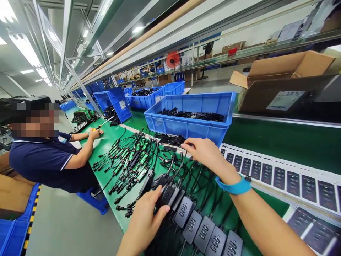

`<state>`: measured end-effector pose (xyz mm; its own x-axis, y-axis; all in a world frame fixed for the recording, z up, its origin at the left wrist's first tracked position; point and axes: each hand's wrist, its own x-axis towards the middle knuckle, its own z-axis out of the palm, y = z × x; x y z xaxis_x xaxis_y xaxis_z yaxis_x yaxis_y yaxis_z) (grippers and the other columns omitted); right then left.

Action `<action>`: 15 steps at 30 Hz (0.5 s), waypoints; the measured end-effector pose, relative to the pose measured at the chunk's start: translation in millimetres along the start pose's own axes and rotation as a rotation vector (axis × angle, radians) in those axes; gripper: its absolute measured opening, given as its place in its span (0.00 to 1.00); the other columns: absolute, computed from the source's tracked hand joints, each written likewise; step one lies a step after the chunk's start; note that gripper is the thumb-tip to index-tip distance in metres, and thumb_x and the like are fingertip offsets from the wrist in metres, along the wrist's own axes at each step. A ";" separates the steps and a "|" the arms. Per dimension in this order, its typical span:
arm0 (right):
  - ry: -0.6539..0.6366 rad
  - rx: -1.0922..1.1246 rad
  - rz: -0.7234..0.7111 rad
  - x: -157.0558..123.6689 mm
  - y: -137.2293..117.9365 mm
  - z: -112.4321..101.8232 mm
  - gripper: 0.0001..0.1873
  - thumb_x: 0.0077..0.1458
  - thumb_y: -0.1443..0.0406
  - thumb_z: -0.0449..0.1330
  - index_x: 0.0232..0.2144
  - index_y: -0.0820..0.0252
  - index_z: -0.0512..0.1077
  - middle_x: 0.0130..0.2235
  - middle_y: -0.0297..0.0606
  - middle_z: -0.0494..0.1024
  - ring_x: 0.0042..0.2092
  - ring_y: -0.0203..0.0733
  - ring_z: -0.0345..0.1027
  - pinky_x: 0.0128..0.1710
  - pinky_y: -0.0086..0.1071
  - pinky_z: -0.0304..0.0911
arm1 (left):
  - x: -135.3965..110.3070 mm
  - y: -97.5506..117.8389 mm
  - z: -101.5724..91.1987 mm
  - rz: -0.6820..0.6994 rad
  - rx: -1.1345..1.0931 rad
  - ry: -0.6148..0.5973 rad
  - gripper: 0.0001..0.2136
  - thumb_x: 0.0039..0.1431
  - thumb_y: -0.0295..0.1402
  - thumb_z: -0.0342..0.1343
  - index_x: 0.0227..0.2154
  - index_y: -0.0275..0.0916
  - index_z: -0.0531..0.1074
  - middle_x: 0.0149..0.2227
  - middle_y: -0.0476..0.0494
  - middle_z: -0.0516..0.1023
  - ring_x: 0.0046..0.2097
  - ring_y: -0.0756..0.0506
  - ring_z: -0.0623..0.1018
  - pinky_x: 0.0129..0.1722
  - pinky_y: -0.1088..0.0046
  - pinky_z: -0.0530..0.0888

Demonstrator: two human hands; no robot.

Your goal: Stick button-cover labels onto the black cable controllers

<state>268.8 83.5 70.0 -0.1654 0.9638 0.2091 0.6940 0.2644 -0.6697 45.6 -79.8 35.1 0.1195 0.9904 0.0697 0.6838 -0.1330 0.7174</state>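
1 left hand (145, 218): thumb and fingers around 1 black housing (166, 193), just right of the palm, long axis slanting away rightward.
1 right hand (205, 152): fingertips narrowed at black strips (170, 139), leftward; grip unclear.
1 blue bin (183, 128): beyond.

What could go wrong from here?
1. Snag: loose, crisscrossing cables lie close to the left hand; catching one could drag its neighbours.
2. Board damage: bare green circuit boards lie among those cables, so a tug might scrape them together.
3. Knock-on: the grey cases sit tightly side by side near that hand; a bump could shift several.
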 end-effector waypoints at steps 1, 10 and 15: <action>0.011 -0.192 0.005 -1.0 1.9 -3.8 0.14 0.59 0.58 0.56 0.28 0.58 0.75 0.23 0.39 0.76 0.26 0.43 0.69 0.26 0.31 0.52 | 1.3 2.2 -3.3 0.041 0.061 0.039 0.21 0.59 0.37 0.54 0.55 0.39 0.68 0.52 0.34 0.73 0.53 0.36 0.72 0.53 0.54 0.69; 0.025 -0.445 -0.033 -15.9 -11.1 -28.7 0.12 0.60 0.56 0.57 0.34 0.54 0.78 0.27 0.37 0.79 0.33 0.47 0.72 0.27 0.32 0.50 | -3.9 119.0 -60.3 0.343 -0.427 -0.036 0.14 0.59 0.41 0.58 0.22 0.40 0.67 0.30 0.47 0.71 0.34 0.47 0.73 0.36 0.71 0.71; 0.019 -0.423 -0.041 -18.0 -11.6 -29.4 0.11 0.59 0.57 0.58 0.35 0.54 0.78 0.28 0.35 0.80 0.33 0.46 0.72 0.27 0.31 0.52 | -26.4 153.6 -61.3 0.300 -0.568 -0.131 0.12 0.54 0.47 0.59 0.24 0.46 0.73 0.21 0.47 0.69 0.24 0.45 0.70 0.24 0.67 0.71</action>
<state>284.4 62.1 95.0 -0.1887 0.9509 0.2451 0.9141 0.2613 -0.3099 103.4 -124.1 186.0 0.3572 0.8956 0.2650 0.1248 -0.3269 0.9368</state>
